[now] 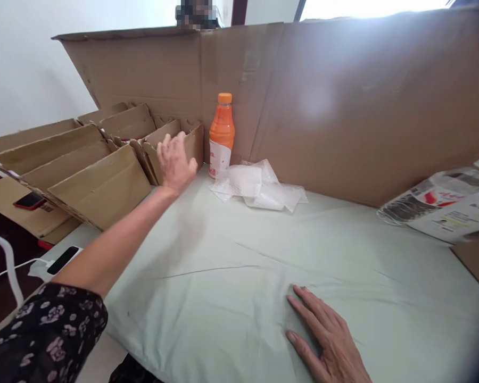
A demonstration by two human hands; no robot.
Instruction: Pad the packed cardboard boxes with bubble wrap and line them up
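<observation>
Where the pale cloth (239,276) covers the table, a tall cardboard wall (343,106) stands along the far edge, and a row of flat, folded boxes (83,170) leans stacked at the far left, with a red phone (30,200) on a lower box beside them. At the right edge lies a pile of printed packets (443,205). Against the wall stands an orange bottle (222,135), upright and capped, with crumpled plastic wrap (259,186) just beside its base. The left hand (175,162) is stretched out to the nearest box in the row, fingers spread and loose, seemingly at or just touching its top edge; it grips nothing that I can see, though motion blur makes the contact hard to judge. The right hand (327,340) lies flat on the cloth, fingers apart, holding nothing. As far as this shows, no box has been pulled out or opened up yet: all remain folded in the stack, and the work area on the cloth holds none, so nearly everything looks left to do.
</observation>
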